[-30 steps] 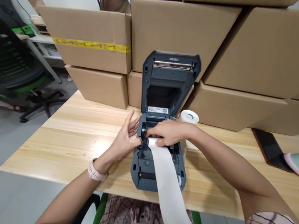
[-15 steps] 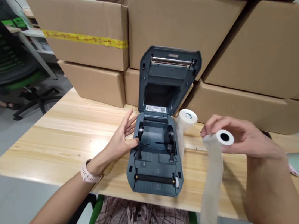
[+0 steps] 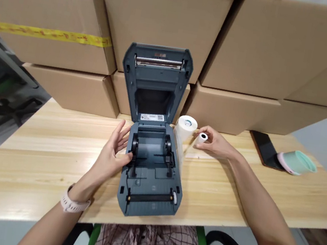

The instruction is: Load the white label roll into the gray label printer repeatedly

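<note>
Behind, stacked cardboard boxes (image 3: 162,10); below them, wooden desk (image 3: 37,152). At centre, grey printer (image 3: 154,179), lid raised. Against its left wall, left hand (image 3: 111,153), fingers apart. Just right of printer, right hand (image 3: 216,143), fingers clamped on small paper roll (image 3: 202,137), beside larger white roll (image 3: 186,127).

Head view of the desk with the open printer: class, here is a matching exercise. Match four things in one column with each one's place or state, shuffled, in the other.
Things
1. printer lid
2. small paper roll
3. large paper roll
4. dark phone

Places or states
a. lying flat on the table, next to the mint-green object
b. held in the right hand
c. raised open
d. standing on end beside the printer

Pairs: 1-c, 2-b, 3-d, 4-a
</note>
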A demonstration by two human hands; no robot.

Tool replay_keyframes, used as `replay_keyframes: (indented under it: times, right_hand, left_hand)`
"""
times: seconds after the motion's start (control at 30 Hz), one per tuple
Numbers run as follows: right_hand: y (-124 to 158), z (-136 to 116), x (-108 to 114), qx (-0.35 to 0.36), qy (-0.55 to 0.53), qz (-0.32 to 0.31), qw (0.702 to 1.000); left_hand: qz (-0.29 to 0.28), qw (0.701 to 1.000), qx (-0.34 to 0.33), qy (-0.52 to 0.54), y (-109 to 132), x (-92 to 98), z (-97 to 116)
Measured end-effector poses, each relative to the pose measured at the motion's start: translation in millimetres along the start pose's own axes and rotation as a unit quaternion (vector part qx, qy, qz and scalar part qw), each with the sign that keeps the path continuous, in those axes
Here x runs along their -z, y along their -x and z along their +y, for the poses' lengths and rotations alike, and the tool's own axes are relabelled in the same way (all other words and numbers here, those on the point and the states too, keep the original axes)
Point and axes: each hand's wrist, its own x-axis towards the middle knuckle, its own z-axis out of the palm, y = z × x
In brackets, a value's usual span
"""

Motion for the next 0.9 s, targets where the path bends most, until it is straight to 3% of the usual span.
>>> replay_keyframes:
  times: [0.1,0.23,0.4,0.53,0.67,0.8,0.9]
  right_hand:
    - [8.3,-7.2,16.6,0.008,-0.005,-0.029,1.0]
    - [6.4,-32.3,29.1,0.05,-0.016,-0.011,0.999]
    - [-29.0,-61.4,1.3,0.051,0.107,-0.073,0.99]
    - [-43.7,-63.1,-15.0,0.046,0.109,-0.043,0.992]
    - [-33.6,-62.9,-6.1,0.057,0.056,-0.012,0.997]
    - [-17.8,-89.6,-7.0,0.091,-0.045,0.008,0.995]
    - [-8.2,-127.9,-29.5,0.117,-0.06,-0.085,0.988]
  left_hand:
    - [0.002,1.0,-0.001,-0.003,0.0,-0.8,1.3]
    - [-0.001,1.0,0.001,-0.003,-0.6,-1.6,0.7]
    - [-0.008,1.0,0.019,0.022,-0.6,-1.2,0.8]
    - [-0.02,0.999,0.019,0.029,0.0,-2.1,3.3]
    - [-0.019,0.999,0.01,0.042,-0.5,-3.0,2.3]
    - [-0.021,0.998,0.0,0.054,0.0,-3.7,0.8]
    - [-0.02,0.998,-0.006,0.056,1.0,-4.6,1.0]
